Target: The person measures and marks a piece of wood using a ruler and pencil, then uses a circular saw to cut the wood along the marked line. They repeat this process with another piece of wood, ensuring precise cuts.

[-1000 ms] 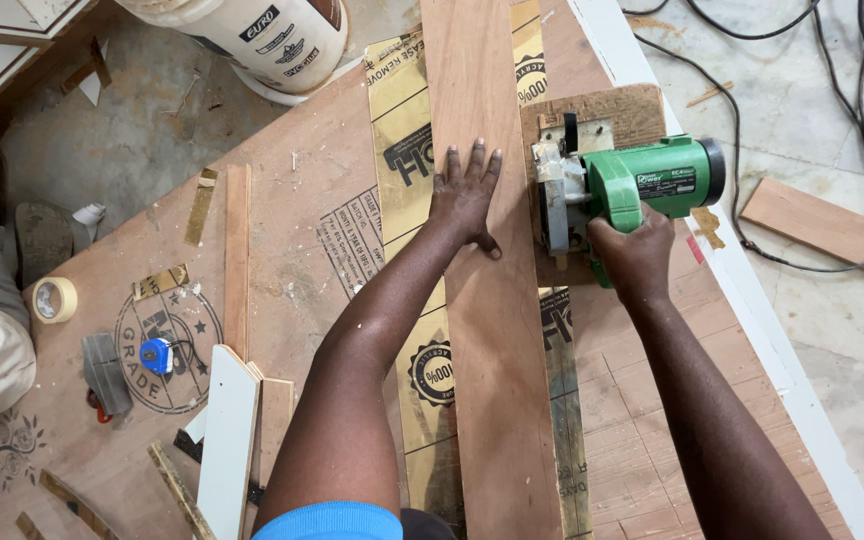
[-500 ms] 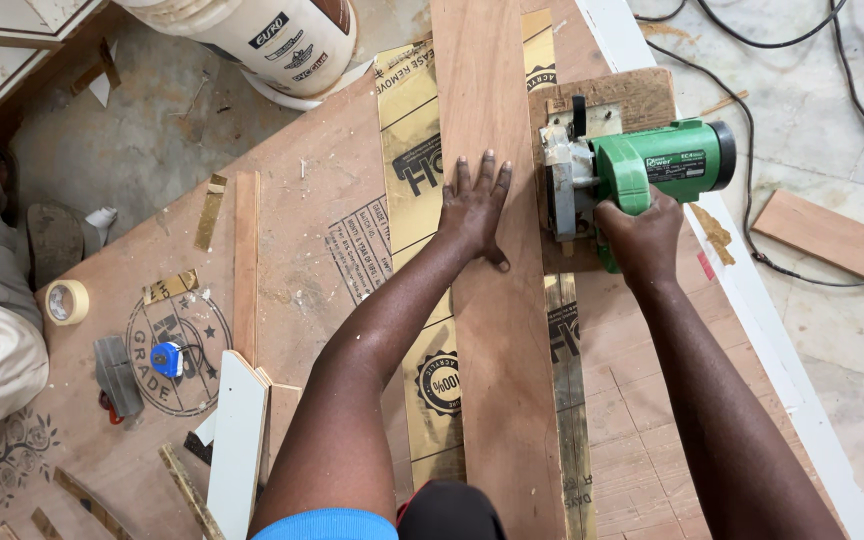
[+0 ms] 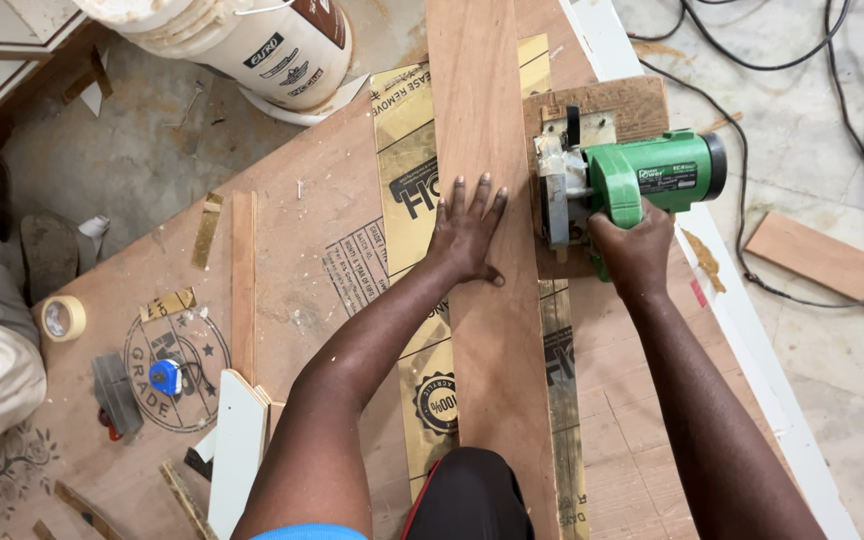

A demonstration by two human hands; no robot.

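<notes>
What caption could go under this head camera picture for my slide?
Left hand presses flat on a long wooden board while the right hand grips a green circular saw at the board's edge.

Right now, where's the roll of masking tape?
In the head view, the roll of masking tape lies at the far left of the plywood sheet, left of the blue tape measure.

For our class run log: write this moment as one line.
left hand: flat on plank | right hand: gripping green circular saw | saw: at plank's right edge
</notes>
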